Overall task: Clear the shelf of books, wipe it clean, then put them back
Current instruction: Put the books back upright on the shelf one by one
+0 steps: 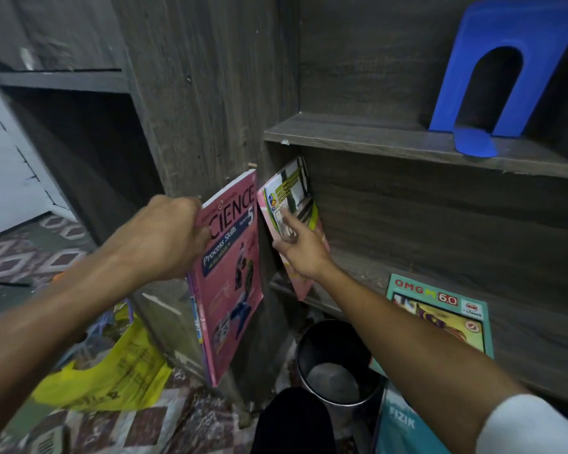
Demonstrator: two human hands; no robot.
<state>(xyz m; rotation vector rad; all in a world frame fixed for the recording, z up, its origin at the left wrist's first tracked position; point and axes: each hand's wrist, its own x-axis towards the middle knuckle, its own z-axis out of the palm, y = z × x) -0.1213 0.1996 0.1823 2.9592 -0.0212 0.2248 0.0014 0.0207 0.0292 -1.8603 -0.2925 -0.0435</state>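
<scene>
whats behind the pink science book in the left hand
At least one more thin book is pressed behind the science book in the left hand; only its edge shows. Its cover is hidden.

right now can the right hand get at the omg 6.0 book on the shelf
Probably yes. The right hand only rests on the leaning pink book, and the OMG 6.0 book lies flat on the same shelf, uncovered, with bare board between them.

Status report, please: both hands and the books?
Left hand grips Science book, outside shelf. Right hand touches leaning pink book inside. Teal book lies flat further right.
</scene>
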